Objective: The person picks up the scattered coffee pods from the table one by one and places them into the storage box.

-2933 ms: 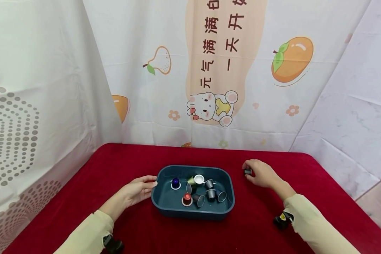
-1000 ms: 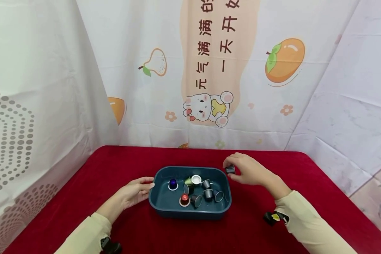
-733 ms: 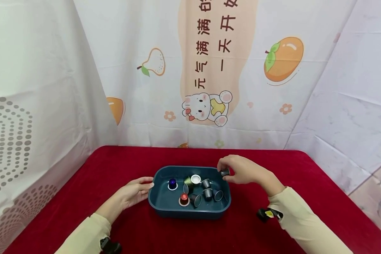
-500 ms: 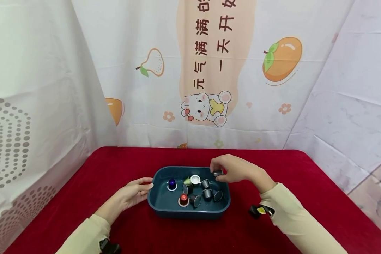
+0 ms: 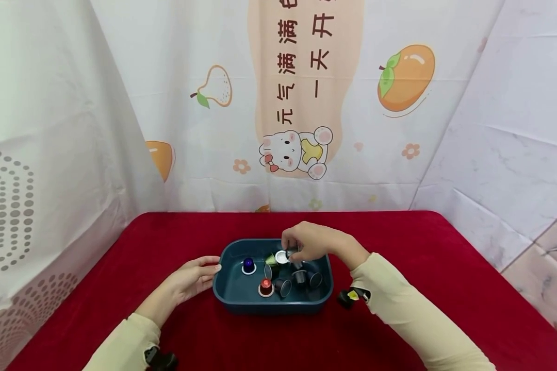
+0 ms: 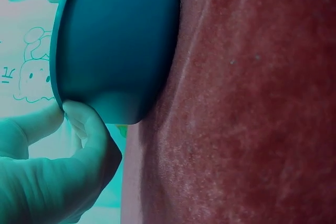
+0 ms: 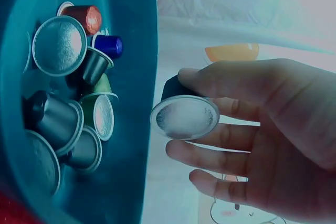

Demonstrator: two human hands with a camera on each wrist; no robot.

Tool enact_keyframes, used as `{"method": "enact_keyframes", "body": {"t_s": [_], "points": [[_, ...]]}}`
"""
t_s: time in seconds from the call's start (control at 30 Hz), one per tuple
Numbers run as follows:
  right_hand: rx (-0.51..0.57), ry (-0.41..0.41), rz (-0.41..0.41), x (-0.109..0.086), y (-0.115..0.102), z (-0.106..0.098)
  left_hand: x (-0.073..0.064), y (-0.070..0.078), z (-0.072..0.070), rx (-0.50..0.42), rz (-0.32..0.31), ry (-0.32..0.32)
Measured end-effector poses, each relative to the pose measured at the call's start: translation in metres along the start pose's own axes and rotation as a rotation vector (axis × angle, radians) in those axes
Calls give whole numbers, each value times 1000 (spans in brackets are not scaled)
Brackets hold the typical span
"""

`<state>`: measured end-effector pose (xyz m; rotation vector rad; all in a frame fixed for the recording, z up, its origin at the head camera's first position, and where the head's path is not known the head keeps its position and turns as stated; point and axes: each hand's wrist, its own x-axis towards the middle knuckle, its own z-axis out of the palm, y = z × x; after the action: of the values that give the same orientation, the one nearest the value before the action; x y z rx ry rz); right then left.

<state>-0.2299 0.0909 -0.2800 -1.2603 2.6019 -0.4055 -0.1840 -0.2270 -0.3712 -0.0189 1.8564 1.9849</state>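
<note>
My right hand [image 5: 313,241] hangs over the right half of a dark blue plastic tub [image 5: 274,306]. Pinched between its thumb and fingers is a dark coffee capsule [image 7: 186,118], its silvery lid facing the wrist camera. My left hand [image 5: 190,281] is at the tub's left end, thumb and finger pinching the rim there, as the left wrist view shows. Inside the tub lie a blue capsule [image 5: 248,265], a red capsule [image 5: 266,285], a green capsule [image 7: 97,114] and several dark grey capsules [image 7: 60,121]. Part of this group is hidden under my right hand.
A red velvet cloth [image 5: 376,319] covers the table under the tub. Behind it hangs a white curtain [image 5: 204,154] with fruit and rabbit prints, and further pale cloth [image 5: 482,154] closes off the sides.
My right hand has brought the dark capsule leftward from the cloth right of the tub, over its rim and above the other capsules. My left hand has stayed at the left end.
</note>
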Motion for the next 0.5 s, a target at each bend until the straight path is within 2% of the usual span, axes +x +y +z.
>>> {"method": "enact_keyframes", "body": {"t_s": [0.23, 0.5], "points": [[-11, -36, 35, 5, -2, 3, -3, 2, 0, 33, -14, 39], [-15, 44, 98, -20, 8, -3, -4, 9, 0, 177, 1, 80]]}}
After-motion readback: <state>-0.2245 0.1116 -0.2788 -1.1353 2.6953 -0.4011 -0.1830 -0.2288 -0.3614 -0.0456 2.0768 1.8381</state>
